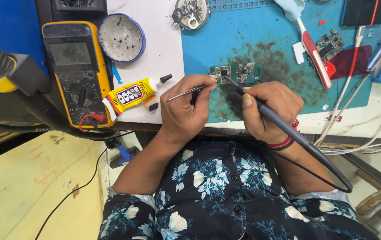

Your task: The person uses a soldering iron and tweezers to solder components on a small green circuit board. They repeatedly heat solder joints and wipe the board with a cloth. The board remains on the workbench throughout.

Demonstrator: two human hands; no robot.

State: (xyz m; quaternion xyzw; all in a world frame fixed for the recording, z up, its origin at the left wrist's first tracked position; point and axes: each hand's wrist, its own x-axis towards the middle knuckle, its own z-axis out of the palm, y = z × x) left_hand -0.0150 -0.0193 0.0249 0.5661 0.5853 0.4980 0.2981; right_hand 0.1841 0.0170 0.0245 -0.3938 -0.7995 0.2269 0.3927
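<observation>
Small green circuit board point(237, 74) flat on blue mat; soldering iron point(261, 109) tip on it; tweezers point(186, 93) alongside.

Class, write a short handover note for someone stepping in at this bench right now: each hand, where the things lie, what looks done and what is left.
Left hand: grips thin metal tweezers and rests against the green circuit board.
Right hand: holds the soldering iron like a pen, tip on the board beside the square chip.
The board lies on the blue mat.
Yellow multimeter and glue tube sit to the left, untouched.
Done: cannot tell which joints are finished.
Left: iron and tweezers not yet set down.
</observation>
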